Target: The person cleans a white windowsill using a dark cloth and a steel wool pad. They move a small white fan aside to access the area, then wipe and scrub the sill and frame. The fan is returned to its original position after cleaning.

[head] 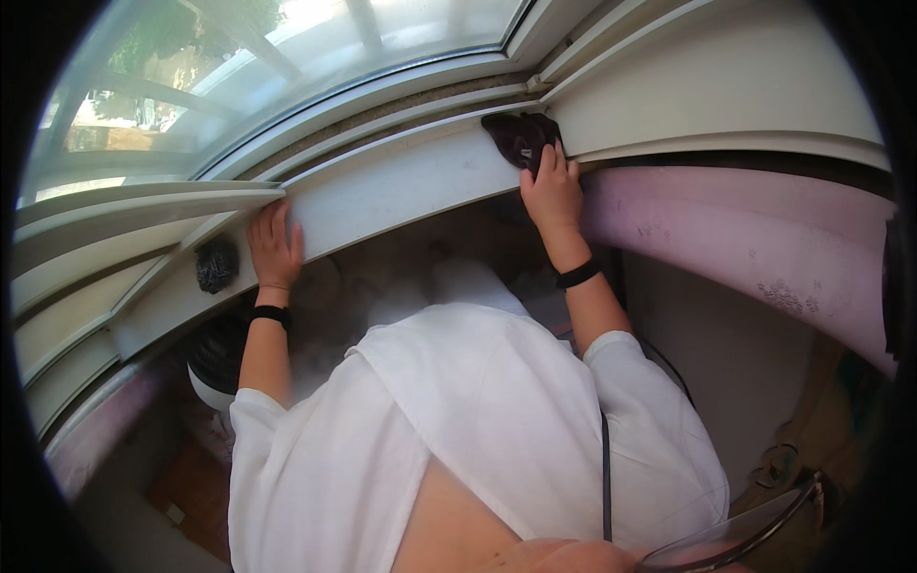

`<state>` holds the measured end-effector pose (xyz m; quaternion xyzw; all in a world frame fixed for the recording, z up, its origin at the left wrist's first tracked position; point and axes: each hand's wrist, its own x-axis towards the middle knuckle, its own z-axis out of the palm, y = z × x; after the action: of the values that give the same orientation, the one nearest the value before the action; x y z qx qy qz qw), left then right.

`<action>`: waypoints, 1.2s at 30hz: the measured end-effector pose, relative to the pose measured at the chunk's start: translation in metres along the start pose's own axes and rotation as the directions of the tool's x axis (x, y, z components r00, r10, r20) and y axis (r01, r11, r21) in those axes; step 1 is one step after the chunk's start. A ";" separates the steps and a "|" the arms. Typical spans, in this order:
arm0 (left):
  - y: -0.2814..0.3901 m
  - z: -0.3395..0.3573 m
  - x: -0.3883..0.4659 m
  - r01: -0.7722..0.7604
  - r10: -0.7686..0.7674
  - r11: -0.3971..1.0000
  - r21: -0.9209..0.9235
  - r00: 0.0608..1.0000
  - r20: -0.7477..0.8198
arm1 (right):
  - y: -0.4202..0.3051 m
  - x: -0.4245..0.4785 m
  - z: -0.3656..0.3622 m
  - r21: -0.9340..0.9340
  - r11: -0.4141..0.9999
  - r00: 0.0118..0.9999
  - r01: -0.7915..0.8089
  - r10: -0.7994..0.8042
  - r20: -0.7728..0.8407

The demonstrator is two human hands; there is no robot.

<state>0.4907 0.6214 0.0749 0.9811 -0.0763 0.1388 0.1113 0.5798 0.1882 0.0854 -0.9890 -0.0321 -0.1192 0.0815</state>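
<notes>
My right hand (553, 193) is at the right end of a white windowsill (401, 179), its fingers on a bunched dark cloth (519, 140). The cloth lies against the corner where the sill meets the window frame. Farther left, my left hand (276, 247) rests on the sill with its thumb apart from the fingers and nothing in it. Its fingertips are by the end of the sliding window's frame (236, 204). A dark, wiry scouring pad (217, 265) sits on the sill just left of that hand.
Beyond the sill run dirty window tracks (401, 107) and a glass pane (286, 71) with bars outside. To the right is a pink patterned surface (716, 229) below a pale panel (716, 86). A black and white object (215, 365) stands below my left forearm.
</notes>
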 end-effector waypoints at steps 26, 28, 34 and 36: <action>0.005 -0.004 -0.002 -0.021 0.020 0.999 0.040 1.000 0.019 | 0.036 -0.044 -0.008 0.136 0.991 0.992 0.019 -0.002 -0.129; 0.003 -0.002 0.001 -0.018 0.017 0.999 0.042 1.000 0.019 | 0.030 -0.059 -0.005 0.241 0.961 0.981 -0.136 0.164 -0.101; 0.004 -0.004 -0.006 -0.023 0.023 0.998 0.058 1.000 0.010 | 0.023 -0.055 -0.036 0.331 0.943 0.938 -0.047 0.155 -0.311; 0.006 -0.004 0.000 -0.034 0.034 0.998 0.056 0.999 0.011 | 0.017 -0.044 -0.012 0.367 0.923 0.961 -0.117 0.199 -0.192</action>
<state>0.4885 0.6167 0.0801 0.9831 -0.0895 0.1378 0.0807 0.5358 0.1679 0.0834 -0.9377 0.0369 -0.2160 0.2696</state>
